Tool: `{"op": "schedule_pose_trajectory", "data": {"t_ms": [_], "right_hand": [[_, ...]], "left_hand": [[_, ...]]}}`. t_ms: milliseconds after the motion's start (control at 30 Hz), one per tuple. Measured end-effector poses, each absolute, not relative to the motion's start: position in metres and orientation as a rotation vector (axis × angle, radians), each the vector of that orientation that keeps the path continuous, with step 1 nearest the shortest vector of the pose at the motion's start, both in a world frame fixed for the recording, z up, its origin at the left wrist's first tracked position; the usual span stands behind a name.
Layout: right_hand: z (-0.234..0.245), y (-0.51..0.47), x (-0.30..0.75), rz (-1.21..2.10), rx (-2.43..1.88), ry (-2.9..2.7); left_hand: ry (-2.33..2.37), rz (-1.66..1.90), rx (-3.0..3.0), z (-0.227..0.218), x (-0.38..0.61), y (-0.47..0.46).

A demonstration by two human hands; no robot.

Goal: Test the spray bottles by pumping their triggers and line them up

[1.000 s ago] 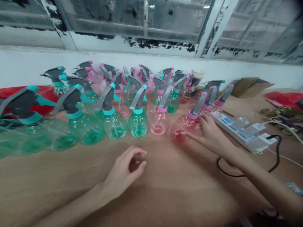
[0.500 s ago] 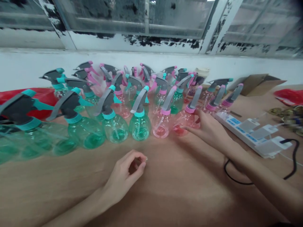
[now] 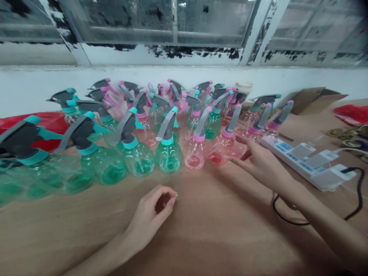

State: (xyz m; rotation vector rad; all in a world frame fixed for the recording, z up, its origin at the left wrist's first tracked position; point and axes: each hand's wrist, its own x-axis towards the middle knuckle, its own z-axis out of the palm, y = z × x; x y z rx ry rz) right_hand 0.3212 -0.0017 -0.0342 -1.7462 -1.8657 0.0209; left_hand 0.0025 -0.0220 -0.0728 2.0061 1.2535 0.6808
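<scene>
My right hand (image 3: 260, 163) is beside a pink spray bottle (image 3: 220, 147) at the right end of the front row. Its thumb and fingers are spread, and they do not wrap round the bottle; whether a fingertip touches it I cannot tell. Another pink spray bottle (image 3: 194, 155) stands just left of that one, followed by a green spray bottle (image 3: 169, 157). Over the bare wood in front of the row is my left hand (image 3: 152, 211), its thumb and index finger pinched together. A tiny pale speck shows at those fingertips, too small to name.
More green spray bottles (image 3: 105, 163) fill the left, with pink and green ones crowded behind. A white power strip (image 3: 304, 161) with plugged-in adapters and a black cable (image 3: 356, 207) lies right. Farther back are a cardboard box (image 3: 313, 101) and red plastic (image 3: 350, 114).
My right hand has loosened from the end pink bottle and drawn slightly away, its fingers wider apart. My left hand keeps its pinch in nearly the same spot.
</scene>
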Motion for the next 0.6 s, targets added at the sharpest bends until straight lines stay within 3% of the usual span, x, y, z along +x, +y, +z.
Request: {"op": "schedule_pose_trajectory", "data": {"t_ms": [300, 600], "right_hand": [[-0.017, -0.008, 0.383, -0.008, -1.892, -1.430], [-0.027, 0.037, 0.380, 0.341, -1.654, -1.401]], "left_hand": [[1.276, 0.666, 1.982, -0.077, -0.001, -0.019], [1.319, 0.669, 1.925, -0.078, 0.000, -0.018]]}}
